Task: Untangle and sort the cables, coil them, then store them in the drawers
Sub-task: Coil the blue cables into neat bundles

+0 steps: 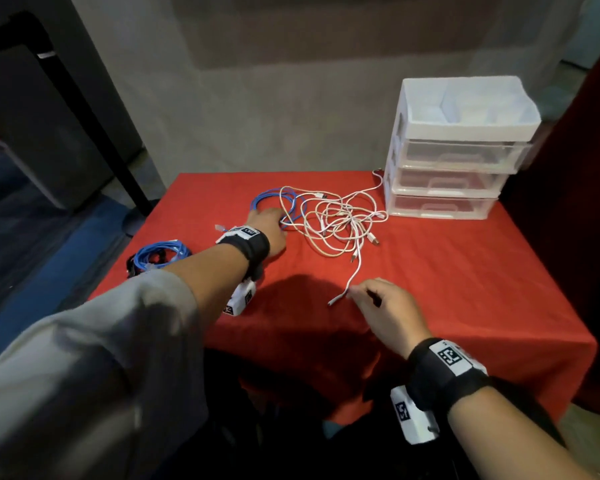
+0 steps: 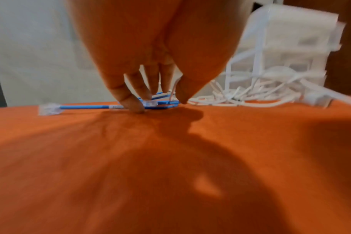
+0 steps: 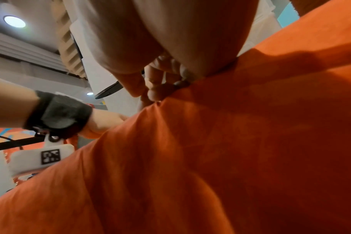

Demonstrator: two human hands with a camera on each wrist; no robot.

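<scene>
Your left hand (image 1: 269, 226) presses fingers on the blue cable (image 1: 272, 199) at 11 o'clock; right hand (image 1: 381, 306) seemingly pinches the white cable (image 1: 355, 268) end, running toward 12.

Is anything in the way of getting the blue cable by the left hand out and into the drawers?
Yes. White cables loop across the blue cable that the left hand touches, so they tangle it. The white pile also lies between it and the drawers, which all look closed.
</scene>
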